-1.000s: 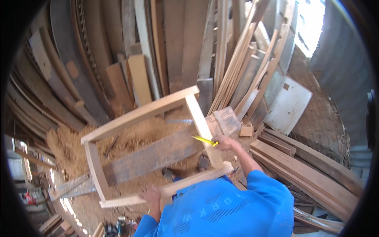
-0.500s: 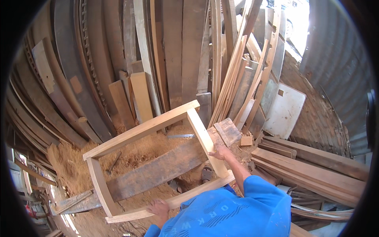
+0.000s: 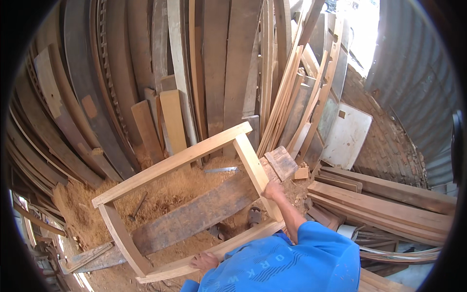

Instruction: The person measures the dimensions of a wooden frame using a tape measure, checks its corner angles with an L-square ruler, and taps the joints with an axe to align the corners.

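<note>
There's a pale wooden frame point(image 3: 170, 167) around 7 o'clock in the view, a slanted rectangle with a long dark board point(image 3: 194, 212) showing through it. The left hand point(image 3: 204, 261) is on the near rail point(image 3: 170, 269), between 5 and 6 o'clock on the frame, fingers out over the wood; can't tell if it's actually clamping. The right hand point(image 3: 273, 190) is at about 3 o'clock on the frame, fingers against the short rail point(image 3: 250, 158), but I can't tell how closed that grip is. Through the opening there's a hammer-like tool point(image 3: 139, 206) at the frame's 9 and a metal strip point(image 3: 221, 170) between its 1 and 2, both on sawdust point(image 3: 168, 194). Planks point(image 3: 214, 73) lean along 12 o'clock, a whitish panel point(image 3: 348, 136) is at 3, stacked boards point(image 3: 389, 207) at 4.
</note>
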### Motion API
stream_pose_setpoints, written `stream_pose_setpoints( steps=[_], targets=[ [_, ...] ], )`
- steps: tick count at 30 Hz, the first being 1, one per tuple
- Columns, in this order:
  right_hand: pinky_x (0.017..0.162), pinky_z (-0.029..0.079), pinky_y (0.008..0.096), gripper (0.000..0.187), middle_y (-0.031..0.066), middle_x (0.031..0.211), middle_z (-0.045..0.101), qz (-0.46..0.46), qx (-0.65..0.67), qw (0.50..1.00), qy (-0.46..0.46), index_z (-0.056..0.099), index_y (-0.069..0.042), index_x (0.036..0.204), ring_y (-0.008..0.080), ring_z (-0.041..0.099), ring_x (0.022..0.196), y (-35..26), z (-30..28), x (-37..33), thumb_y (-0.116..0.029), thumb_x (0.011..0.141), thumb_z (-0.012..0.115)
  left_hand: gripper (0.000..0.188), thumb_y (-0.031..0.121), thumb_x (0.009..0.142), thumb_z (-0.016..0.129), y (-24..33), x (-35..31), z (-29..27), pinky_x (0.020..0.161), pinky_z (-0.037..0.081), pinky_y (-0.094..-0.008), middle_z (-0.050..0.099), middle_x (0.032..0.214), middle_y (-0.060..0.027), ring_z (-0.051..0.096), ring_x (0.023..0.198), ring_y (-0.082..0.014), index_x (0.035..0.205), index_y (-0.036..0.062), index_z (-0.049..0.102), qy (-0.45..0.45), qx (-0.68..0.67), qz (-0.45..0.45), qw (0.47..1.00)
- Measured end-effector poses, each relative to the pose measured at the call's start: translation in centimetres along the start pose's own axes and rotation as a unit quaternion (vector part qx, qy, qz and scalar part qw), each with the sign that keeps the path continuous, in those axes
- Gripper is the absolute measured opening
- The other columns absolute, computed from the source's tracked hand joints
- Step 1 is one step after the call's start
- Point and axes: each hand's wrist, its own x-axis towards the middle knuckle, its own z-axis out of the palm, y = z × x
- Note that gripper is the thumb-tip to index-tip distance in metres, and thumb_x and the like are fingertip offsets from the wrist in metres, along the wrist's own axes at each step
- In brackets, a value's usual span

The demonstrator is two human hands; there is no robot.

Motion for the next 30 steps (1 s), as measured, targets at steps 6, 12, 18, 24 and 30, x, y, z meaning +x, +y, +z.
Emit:
stream_pose_setpoints(
  steps=[6, 12, 18, 24, 30],
  targets=[
    [0.095, 0.052, 0.0457, 0.067, 0.0197, 0.121, 0.068, -0.124, 0.010, 0.992, -0.028, 0.065, 0.002, 0.120, 0.0361, 0.066, 0.110, 1.4, -2.4, 3.6, -0.044, 0.072, 0.080, 0.033, 0.028, 0.073, 0.061, -1.2, -0.4, 1.9, 0.108, 0.019, -0.0660, 0.063, 0.105, -0.0172, 0.049, 0.106, -0.0408, 0.092, 0.0032, 0.070, 0.015, 0.001, 0.000, 1.000],
    [0.096, 0.051, 0.0465, 0.076, 0.0184, 0.128, 0.064, -0.058, 0.006, 0.998, 0.005, 0.057, 0.000, 0.131, 0.0362, 0.061, 0.120, -5.7, -5.9, 1.4, -0.043, 0.073, 0.080, 0.030, 0.031, 0.070, 0.061, -2.6, -0.5, 3.7, 0.106, 0.023, -0.0636, 0.065, 0.100, -0.0143, 0.052, 0.104, -0.0390, 0.086, 0.0071, 0.070, -0.002, -0.006, 0.011, 1.000],
    [0.096, 0.051, 0.0464, 0.049, 0.0206, 0.128, 0.063, -0.002, -0.013, 0.997, 0.076, 0.063, 0.000, 0.123, 0.0357, 0.058, 0.122, -7.2, -4.4, 1.7, -0.019, 0.079, 0.071, 0.028, 0.033, 0.070, 0.059, -2.3, 0.6, 2.9, 0.105, 0.025, -0.0631, 0.066, 0.094, -0.0131, 0.055, 0.097, -0.0378, 0.082, 0.0094, 0.070, 0.018, 0.002, 0.026, 0.999],
    [0.086, 0.056, 0.0468, 0.038, 0.0198, 0.116, 0.069, -0.018, 0.038, 0.999, 0.032, 0.069, 0.003, 0.110, 0.0368, 0.065, 0.113, -6.3, -3.1, 4.2, -0.013, 0.076, 0.072, 0.029, 0.032, 0.070, 0.059, -1.4, 0.6, 1.8, 0.106, 0.025, -0.0643, 0.065, 0.090, -0.0145, 0.056, 0.096, -0.0384, 0.081, 0.0074, 0.069, 0.057, -0.013, 0.034, 0.998],
    [0.087, 0.057, 0.0439, 0.036, 0.0195, 0.110, 0.072, -0.047, -0.010, 0.994, 0.093, 0.071, 0.002, 0.110, 0.0351, 0.068, 0.109, -7.6, -3.0, 3.0, -0.014, 0.078, 0.069, 0.031, 0.031, 0.074, 0.060, -1.1, 1.9, 1.4, 0.103, 0.034, -0.0619, 0.068, 0.088, -0.0169, 0.060, 0.093, -0.0383, 0.086, 0.0042, 0.071, -0.023, 0.021, -0.029, 0.999]
  ],
)
